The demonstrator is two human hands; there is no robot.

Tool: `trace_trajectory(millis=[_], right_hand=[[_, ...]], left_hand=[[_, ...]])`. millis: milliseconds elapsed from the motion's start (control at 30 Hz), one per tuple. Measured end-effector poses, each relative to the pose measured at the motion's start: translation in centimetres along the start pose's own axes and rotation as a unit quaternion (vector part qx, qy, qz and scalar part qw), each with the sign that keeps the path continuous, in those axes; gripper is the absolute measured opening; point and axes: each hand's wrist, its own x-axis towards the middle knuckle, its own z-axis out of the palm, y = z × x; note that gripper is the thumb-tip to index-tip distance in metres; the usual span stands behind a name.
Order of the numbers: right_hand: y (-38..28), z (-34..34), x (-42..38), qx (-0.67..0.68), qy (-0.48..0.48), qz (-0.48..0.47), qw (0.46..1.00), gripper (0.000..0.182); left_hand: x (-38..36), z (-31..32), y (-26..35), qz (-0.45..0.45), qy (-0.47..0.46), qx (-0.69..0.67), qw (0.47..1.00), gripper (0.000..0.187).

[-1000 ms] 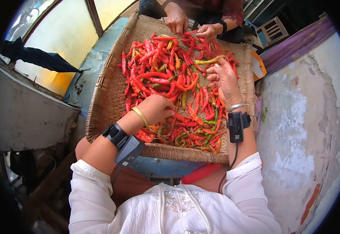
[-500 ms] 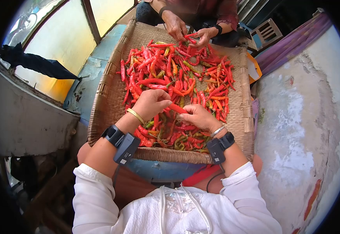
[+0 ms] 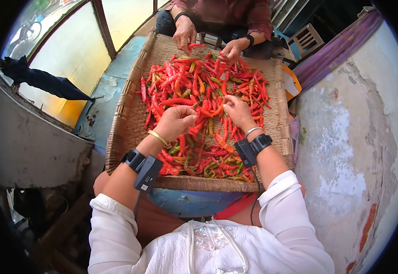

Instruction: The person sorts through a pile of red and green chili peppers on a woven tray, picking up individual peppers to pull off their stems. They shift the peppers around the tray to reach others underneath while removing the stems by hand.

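My left hand (image 3: pixel 177 122) hovers over the left middle of the chili peppers (image 3: pixel 180 75), its thumb and fingertips pressed together. Whatever may be in that pinch is too small to make out. On the right, my right hand (image 3: pixel 238 113) reaches over the pile with curled fingers, thumb and forefinger slightly apart, close to an orange-red chili pepper (image 3: pixel 213 112). No chili pepper shows in its grasp. Mostly red pods, with some green and orange ones, cover the shallow woven basket (image 3: pixel 128 109).
Across the basket, another person's hand (image 3: pixel 185 34) holds a red chili, and that person's other hand (image 3: pixel 233 49) is over the far edge. A folded dark umbrella (image 3: pixel 48 80) sticks out at left. A peeling wall (image 3: pixel 345 137) stands at right.
The red chili pepper held between my hands is gone from them. My right hand has moved away from my left, up and forward over the pile. The other person's hands have separated.
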Motion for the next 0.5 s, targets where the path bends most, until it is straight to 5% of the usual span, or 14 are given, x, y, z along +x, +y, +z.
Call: trace_trajectory(millis=[33, 133, 433, 500], right_hand=[[0.4, 0.9, -0.2, -0.114, -0.014, -0.104, 0.988, 0.039], [-0.1, 2.8, -1.4, -0.171, -0.036, -0.148, 0.973, 0.035], [-2.0, 1.5, -3.9, -0.211, -0.087, -0.11, 0.968, 0.015], [-3.0, 0.3, -5.1, -0.181, -0.1, -0.136, 0.969, 0.013]], left_hand=[[0.0, 0.1, 0.0, 0.0, 0.002, -0.001, 1.0, 0.012], [-0.1, 0.6, -0.2, 0.008, 0.001, 0.012, 1.0, 0.011], [0.3, 0.4, -1.4, 0.018, -0.015, 0.075, 0.997, 0.014], [0.2, 0.7, -1.4, 0.135, -0.032, 0.224, 0.965, 0.022]])
